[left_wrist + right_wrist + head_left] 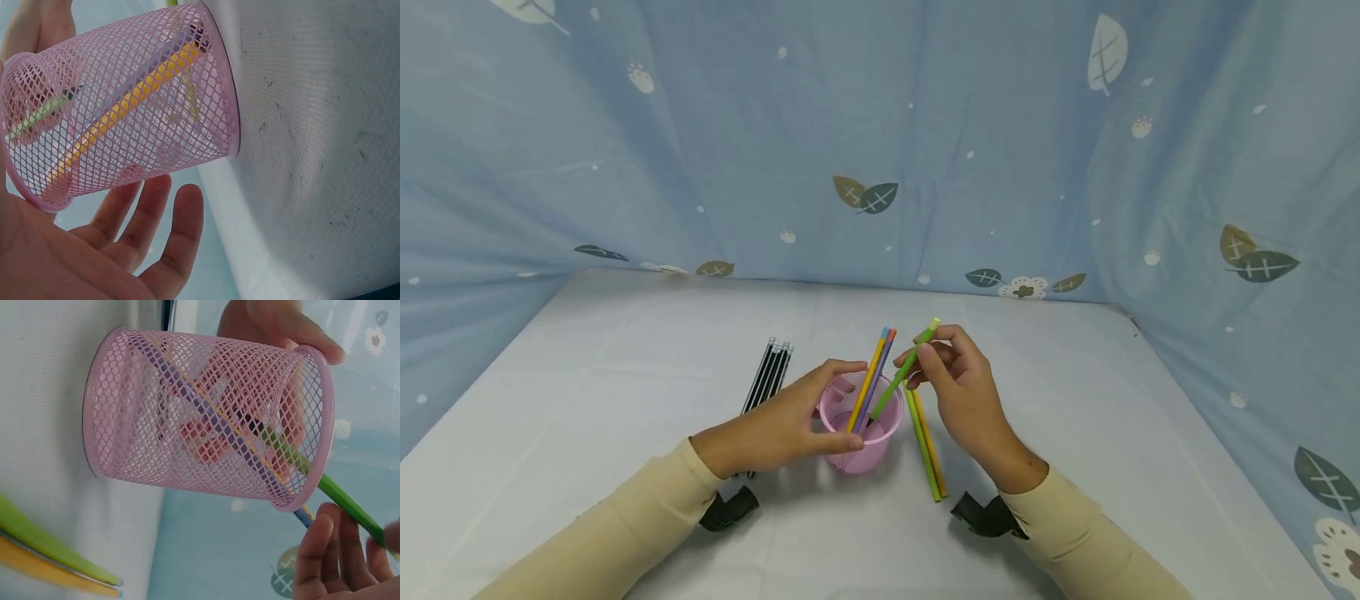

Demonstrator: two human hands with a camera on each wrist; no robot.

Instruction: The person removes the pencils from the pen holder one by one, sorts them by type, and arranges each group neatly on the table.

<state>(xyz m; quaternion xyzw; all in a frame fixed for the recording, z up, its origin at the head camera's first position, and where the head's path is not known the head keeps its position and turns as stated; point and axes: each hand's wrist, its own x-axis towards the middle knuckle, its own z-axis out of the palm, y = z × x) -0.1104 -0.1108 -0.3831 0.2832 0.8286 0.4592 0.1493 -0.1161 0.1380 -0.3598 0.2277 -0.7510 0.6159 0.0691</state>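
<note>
A white table [1075, 433] carries everything, backed by a blue leaf-print cloth [970, 125] that hangs along its far and side edges. Near the middle stands a pink mesh cup [857, 454], upright on its base. At about ten o'clock from the cup lies a bundle of black pencils [767, 375], perhaps five or six, hard to count at this angle. At three o'clock from the cup, just beside it, a green pencil [922, 450] and a yellow pencil [934, 458] lie flat, side by side.
</note>
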